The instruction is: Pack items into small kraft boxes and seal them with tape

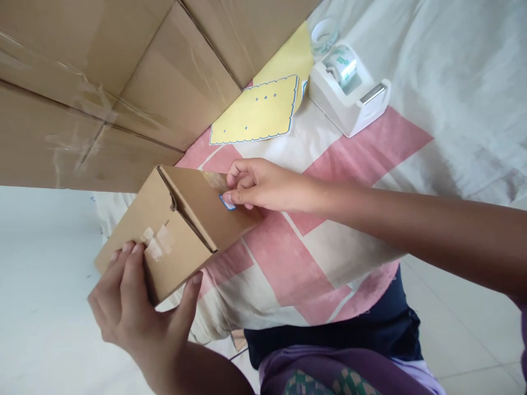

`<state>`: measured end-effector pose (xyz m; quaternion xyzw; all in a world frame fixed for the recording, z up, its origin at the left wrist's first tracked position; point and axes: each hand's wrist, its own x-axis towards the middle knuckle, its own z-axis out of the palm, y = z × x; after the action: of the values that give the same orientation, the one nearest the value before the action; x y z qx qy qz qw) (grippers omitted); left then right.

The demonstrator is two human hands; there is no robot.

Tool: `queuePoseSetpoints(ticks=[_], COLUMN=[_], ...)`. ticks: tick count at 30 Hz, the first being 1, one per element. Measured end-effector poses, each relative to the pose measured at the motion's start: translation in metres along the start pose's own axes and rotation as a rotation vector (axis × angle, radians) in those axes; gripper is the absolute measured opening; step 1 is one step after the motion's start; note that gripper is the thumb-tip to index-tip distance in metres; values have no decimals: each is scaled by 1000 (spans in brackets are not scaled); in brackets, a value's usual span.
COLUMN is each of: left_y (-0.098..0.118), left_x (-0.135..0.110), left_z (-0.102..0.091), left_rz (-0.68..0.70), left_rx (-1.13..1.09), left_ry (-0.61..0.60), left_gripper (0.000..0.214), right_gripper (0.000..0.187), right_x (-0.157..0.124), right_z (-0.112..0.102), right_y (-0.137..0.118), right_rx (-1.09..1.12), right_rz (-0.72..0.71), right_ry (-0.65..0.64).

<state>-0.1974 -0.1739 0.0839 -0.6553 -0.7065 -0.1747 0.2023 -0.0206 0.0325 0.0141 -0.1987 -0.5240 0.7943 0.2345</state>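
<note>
Cardboard forms the small box [177, 230] that both hands hold above the edge of a pink-and-white cloth [370, 159]. The left hand [135, 307] clasps the box's lower corner, fingers lying on the face patched with clear tape and thumb hooked round the neighbouring side. The right hand [263, 186] is curled loosely against the box's other side, thumb and forefinger closed on a little blue-edged sticker [226, 203] that lies on the cardboard; whether the sticker is fully stuck down cannot be told.

Beyond the box, on the cloth, lies a yellow sticker sheet [257, 112] with a blue scalloped border, and farther out stands a white tape dispenser [349, 96] with a clear tape roll [324, 34] just past it. A large cardboard carton [102, 82], sealed with clear tape, rises behind the box and runs out of frame. A pale floor [41, 274] shows beside and below the box.

The cloth hides whatever lies beneath it. The left hand covers the box's bottom corner, and the printing on the dispenser's tape is too small to read.
</note>
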Motion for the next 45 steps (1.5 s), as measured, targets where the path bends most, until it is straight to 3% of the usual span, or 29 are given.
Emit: queuePoseSetpoints(ticks=[8, 15, 24, 34, 40, 45], left_y=[-7, -14, -14, -12, -13, -10], left_x=[6, 13, 14, 11, 13, 14], left_z=[3, 4, 4, 3, 1, -1], left_rz=[20, -19, 5, -24, -21, -21], left_rx=[-11, 70, 31, 50, 44, 67], left_ry=[10, -69, -61, -60, -105, -139], left_gripper=[84, 82, 83, 82, 82, 83], right_gripper=[17, 24, 28, 19, 18, 18], right_x=[-7, -16, -15, -11, -11, -11], right_z=[3, 3, 2, 3, -1, 1], right_y=[-7, -15, -17, -10, -14, -12], right_rx=[-123, -266, -236, -150, -237, -161], right_rz=[-111, -127, -87, -90, -51, -102], right_ry=[79, 103, 90, 82, 63, 56])
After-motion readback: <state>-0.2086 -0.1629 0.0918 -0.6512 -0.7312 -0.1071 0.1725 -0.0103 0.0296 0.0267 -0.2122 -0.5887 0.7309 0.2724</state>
